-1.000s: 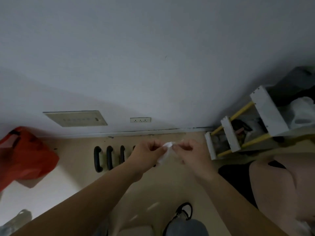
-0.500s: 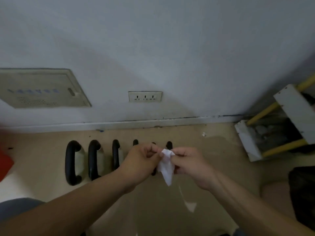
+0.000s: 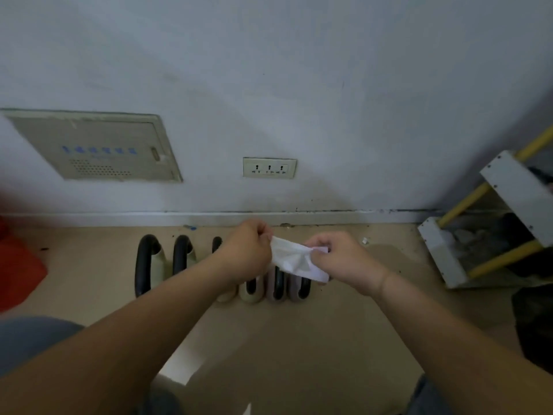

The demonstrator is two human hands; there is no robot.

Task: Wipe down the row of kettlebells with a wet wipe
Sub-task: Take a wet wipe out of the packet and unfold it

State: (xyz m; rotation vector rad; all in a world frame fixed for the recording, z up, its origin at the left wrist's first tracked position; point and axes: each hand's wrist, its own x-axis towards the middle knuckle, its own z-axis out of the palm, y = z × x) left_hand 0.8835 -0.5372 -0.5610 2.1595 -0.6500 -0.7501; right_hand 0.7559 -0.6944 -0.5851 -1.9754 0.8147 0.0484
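A row of several kettlebells (image 3: 148, 265) with black handles and pale cream or pinkish bodies stands on the beige floor close to the wall. A white wet wipe (image 3: 294, 260) is stretched between my hands, above the right end of the row. My left hand (image 3: 250, 250) pinches its left edge and my right hand (image 3: 341, 259) pinches its right edge. My forearms hide the middle kettlebells in part.
A wall socket (image 3: 270, 168) and a beige access panel (image 3: 95, 146) sit low on the white wall. A white rack with yellow bars (image 3: 490, 232) stands at the right. A red bag (image 3: 18, 268) lies at the left edge. My knee (image 3: 33, 336) shows at lower left.
The view has moved closer to the kettlebells and wall. My hands have pulled apart, spreading the wipe from a crumpled bunch into a wider sheet.
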